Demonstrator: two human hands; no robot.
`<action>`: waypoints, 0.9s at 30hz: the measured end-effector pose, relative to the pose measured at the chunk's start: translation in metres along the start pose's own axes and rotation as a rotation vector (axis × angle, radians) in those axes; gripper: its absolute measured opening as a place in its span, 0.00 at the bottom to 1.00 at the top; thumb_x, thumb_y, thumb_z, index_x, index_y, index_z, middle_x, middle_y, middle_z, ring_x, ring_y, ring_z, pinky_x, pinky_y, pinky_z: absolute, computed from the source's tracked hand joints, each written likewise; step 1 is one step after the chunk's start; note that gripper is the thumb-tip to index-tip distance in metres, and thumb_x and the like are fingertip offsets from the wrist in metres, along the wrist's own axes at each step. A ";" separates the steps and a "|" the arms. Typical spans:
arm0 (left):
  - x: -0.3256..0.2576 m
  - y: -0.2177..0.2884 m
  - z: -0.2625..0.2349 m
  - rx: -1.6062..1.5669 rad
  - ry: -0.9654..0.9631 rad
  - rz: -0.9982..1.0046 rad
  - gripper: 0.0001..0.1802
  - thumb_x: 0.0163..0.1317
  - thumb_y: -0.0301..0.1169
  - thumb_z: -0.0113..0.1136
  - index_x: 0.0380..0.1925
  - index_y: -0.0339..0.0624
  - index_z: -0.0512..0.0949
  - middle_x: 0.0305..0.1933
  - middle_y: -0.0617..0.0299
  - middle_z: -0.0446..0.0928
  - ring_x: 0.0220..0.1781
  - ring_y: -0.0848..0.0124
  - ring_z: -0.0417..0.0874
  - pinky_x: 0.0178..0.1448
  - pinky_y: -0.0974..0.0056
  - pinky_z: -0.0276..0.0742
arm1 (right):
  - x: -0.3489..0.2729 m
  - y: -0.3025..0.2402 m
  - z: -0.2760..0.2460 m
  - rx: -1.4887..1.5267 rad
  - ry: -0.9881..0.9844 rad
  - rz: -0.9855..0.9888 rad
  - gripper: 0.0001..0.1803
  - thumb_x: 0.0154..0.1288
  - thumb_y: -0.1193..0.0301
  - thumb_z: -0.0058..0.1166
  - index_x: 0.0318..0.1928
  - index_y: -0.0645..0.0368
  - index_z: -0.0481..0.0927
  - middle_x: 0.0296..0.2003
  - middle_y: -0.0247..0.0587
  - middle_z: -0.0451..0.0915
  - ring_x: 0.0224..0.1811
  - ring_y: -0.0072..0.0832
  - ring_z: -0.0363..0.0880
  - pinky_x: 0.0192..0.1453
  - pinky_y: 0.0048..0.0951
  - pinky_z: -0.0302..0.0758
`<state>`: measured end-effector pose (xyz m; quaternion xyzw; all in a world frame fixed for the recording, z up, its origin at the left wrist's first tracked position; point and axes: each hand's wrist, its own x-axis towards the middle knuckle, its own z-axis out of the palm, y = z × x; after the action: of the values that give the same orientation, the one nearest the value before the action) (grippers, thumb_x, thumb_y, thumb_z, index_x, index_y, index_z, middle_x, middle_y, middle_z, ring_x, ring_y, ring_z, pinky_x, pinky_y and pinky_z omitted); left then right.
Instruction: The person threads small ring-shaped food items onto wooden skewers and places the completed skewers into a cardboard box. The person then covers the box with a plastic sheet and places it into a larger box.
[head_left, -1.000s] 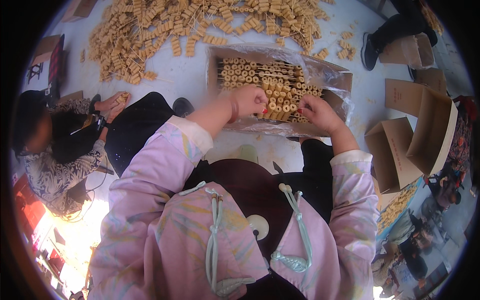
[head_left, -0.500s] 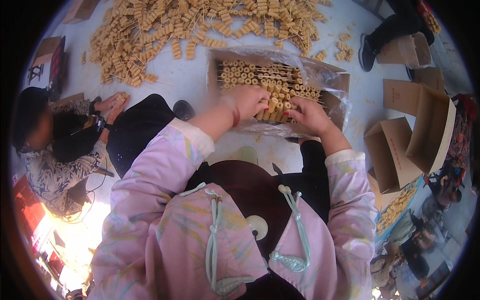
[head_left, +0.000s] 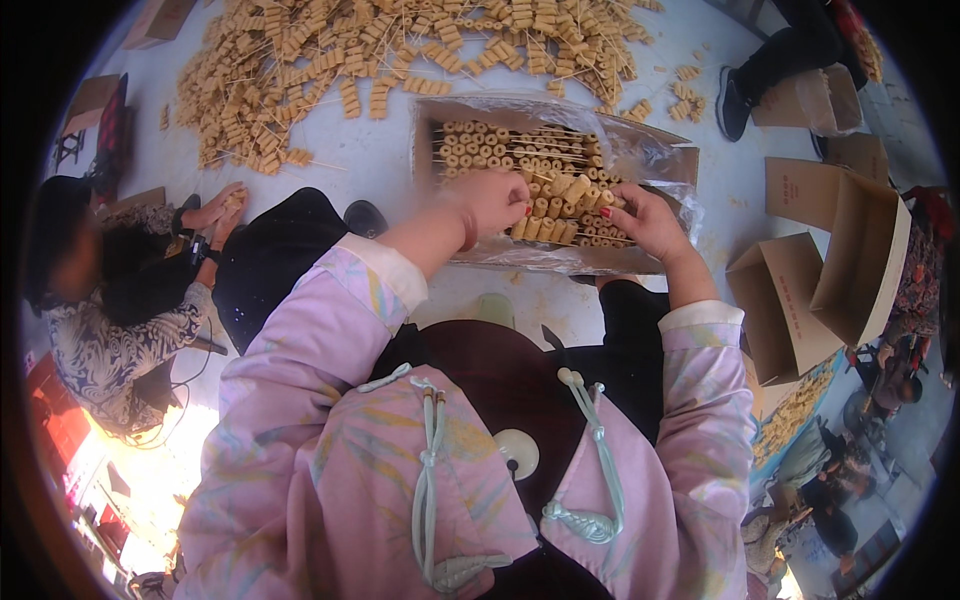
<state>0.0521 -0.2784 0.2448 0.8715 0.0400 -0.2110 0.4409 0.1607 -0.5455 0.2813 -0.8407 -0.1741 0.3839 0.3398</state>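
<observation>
While a co-worker (head_left: 125,315) in a dark-and-pale patterned top sits out at nine o'clock on my feed, I can see that person's hands (head_left: 222,208) together around something small, too blurred for me to name. Swinging to eleven o'clock now, there's a big loose heap (head_left: 400,48) of tan rolls on sticks, spread over a pale surface and reaching round past twelve.

Just past twelve, here's my wearer's left hand (head_left: 495,198), reaching over the near-left part of the open box (head_left: 425,150); fingers curled in toward the thumb, but whether they're pinched on a stick I can't tell. At one o'clock, inside the box, I've got the skewered rolls (head_left: 570,188), lying tilted on top of packed rows, right between the two sets of fingertips, just off the left thumb and close by the right one.

On to two o'clock: the right hand (head_left: 650,222), thumb and forefinger bent at the rolls' right end; from here I can't tell whether they grip. Crinkled clear plastic (head_left: 640,148) lines the box behind it.

And out at three, open brown cartons (head_left: 785,310) carry small reddish printing, too tiny for me to read.
</observation>
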 end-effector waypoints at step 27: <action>-0.034 0.041 0.010 0.198 -0.521 -0.145 0.31 0.70 0.53 0.41 0.64 0.46 0.71 0.57 0.41 0.74 0.62 0.47 0.73 0.67 0.53 0.66 | 0.001 -0.008 0.030 -0.537 0.066 -0.535 0.14 0.52 0.73 0.61 0.41 0.55 0.81 0.36 0.42 0.80 0.42 0.43 0.80 0.47 0.41 0.76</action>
<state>0.0281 -0.3073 0.2843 0.8215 -0.0331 -0.4617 0.3329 0.1378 -0.5259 0.2719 -0.8365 -0.4708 0.1953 0.2010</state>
